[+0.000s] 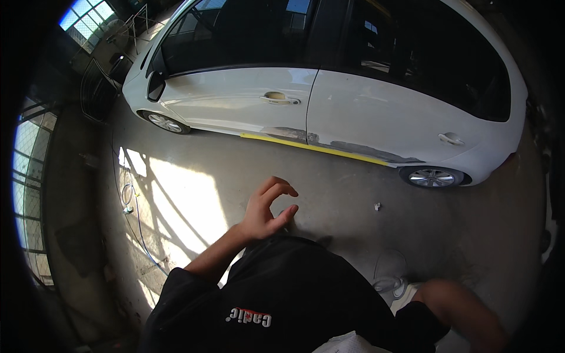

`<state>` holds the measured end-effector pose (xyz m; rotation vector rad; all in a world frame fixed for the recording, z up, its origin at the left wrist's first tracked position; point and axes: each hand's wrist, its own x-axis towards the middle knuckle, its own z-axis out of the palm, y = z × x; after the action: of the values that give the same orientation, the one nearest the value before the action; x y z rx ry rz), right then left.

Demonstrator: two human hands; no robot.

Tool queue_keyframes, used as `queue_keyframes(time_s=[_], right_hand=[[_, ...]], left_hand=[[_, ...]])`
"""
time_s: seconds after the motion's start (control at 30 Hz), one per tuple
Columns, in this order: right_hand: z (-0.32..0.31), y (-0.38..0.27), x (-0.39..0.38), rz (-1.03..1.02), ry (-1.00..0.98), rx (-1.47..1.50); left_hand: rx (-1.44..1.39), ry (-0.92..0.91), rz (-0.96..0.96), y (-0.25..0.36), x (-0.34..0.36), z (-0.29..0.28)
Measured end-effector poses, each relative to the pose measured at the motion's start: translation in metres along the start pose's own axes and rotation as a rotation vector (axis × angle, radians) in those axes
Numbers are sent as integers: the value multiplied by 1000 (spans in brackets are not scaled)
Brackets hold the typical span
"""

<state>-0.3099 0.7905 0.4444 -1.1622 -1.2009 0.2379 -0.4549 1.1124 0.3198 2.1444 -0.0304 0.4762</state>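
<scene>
My left hand (271,209) is held up in front of my body with nothing in it. Its fingers curl loosely, and the thumb stands apart from them. Beyond it is a white car (365,109), seen from the side. Yellow masking tape (318,148) runs along the lower edge of its doors. Dull grey patches (359,147) mark the paint just above the tape. My right forearm (465,312) is blurred and runs off at the lower right, where the hand is out of sight.
A blue hose (140,226) lies on the sunlit floor at left. A small white scrap (377,206) rests on the floor near the rear wheel (432,177). Close to my right side is a greyish coiled thing (388,285). A black frame-like panel (97,91) stands at far left.
</scene>
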Motion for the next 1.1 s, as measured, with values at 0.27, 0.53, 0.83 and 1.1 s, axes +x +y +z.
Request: queue_keyframes(time_s=[0.27,0.53,0.83,1.1], right_hand=[[-9,0,-17,8,41,-49],[-9,-2,-23,12,49,-64],[-11,-3,-30,-2,70,-93],[-11,-11,-29,-31,83,-127]], left_hand=[[38,-137,48,9,-8,31],[50,-198,85,13,-15,46],[87,-159,210,22,-18,50],[117,-168,224,25,-19,51]])
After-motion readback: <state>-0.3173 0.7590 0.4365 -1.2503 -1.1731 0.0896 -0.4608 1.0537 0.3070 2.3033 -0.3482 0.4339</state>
